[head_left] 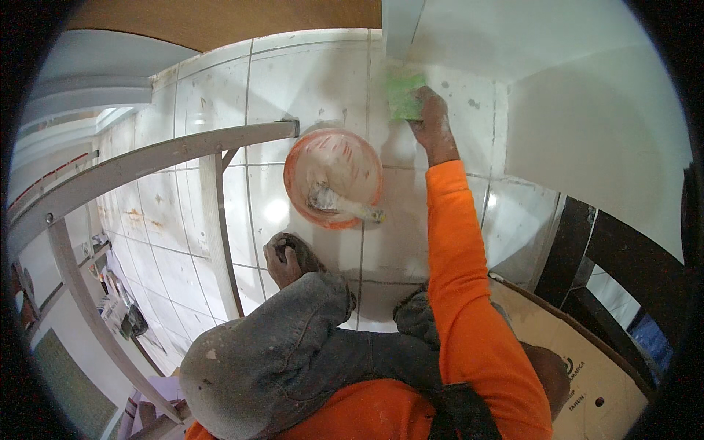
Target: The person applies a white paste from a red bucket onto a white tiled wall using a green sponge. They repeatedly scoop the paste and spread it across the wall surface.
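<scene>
At the far side, my right hand (433,121) grips a light green pad (405,97), its fingers over the pad's right edge. The pad sits against the white surface beside the corner of a pale wall; blur hides its exact kind. Nearer to me is a round orange-rimmed basin (334,178) smeared with whitish paste. A paintbrush (345,205) lies in it, bristles coated white, handle end over the rim. My left hand (281,262) shows beside my left knee, fingers curled against a dark thing, perhaps my shoe. Its arm is hidden.
A ladder-like metal frame (158,154) crosses the left side above the tiled floor (308,51). A pale wall (601,117) rises at the right. Cardboard (579,359) and a dark slatted piece (565,253) lie at the lower right. Clutter (121,301) sits far left.
</scene>
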Demonstrator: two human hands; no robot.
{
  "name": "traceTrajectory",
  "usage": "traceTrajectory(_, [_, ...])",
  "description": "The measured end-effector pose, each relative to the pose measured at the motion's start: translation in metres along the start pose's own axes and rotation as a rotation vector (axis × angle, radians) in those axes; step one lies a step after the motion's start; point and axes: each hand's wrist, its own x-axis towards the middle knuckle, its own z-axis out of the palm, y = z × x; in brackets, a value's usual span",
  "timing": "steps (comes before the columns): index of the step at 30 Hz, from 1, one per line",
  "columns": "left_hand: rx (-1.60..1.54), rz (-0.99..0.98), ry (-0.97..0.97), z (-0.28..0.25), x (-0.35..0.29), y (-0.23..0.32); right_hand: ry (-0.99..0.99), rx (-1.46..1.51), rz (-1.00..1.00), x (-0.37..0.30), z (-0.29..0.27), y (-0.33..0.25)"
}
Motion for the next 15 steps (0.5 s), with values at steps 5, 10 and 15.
traceTrajectory(5, [0.017, -0.010, -0.027, 0.001, 0.006, 0.027, 0.009, 0.146, 0.053, -0.008, -0.020, -0.027])
traceTrajectory(10, [0.023, -0.059, 0.011, -0.007, 0.004, 0.017, 0.162, 0.597, 0.608, -0.014, 0.007, -0.113])
traceTrajectory(15, [0.084, -0.083, -0.027, -0.006, 0.009, 0.043, 0.145, 0.507, 0.521, -0.011, 0.004, -0.129])
